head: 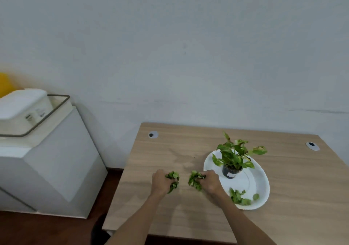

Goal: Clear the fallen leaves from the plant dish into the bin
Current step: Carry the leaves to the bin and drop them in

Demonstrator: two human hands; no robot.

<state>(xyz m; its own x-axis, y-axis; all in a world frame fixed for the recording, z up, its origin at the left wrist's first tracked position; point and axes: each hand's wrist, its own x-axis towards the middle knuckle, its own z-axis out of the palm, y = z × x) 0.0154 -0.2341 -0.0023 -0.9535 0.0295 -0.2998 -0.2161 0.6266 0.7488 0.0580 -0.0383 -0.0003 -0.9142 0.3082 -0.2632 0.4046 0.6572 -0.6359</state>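
Observation:
A white oval dish [251, 180] lies on the wooden table, right of centre. In its far half stands a small potted plant [233, 159] with green and yellow leaves. Several loose green leaves [239, 197] rest in the dish's near end. My left hand [163, 181] is closed around a clump of green leaves [172, 180] above the table, left of the dish. My right hand [210, 181] grips another clump of leaves [195, 180] just beside the dish's left rim. No bin can be clearly told in view.
The wooden table [188, 216] has two round cable holes [153, 134] near its far edge. A white cabinet [56, 159] stands to the left, carrying a white lidded box [22, 108] inside a tray. A dark object [99, 231] sits on the floor by the table's near left corner.

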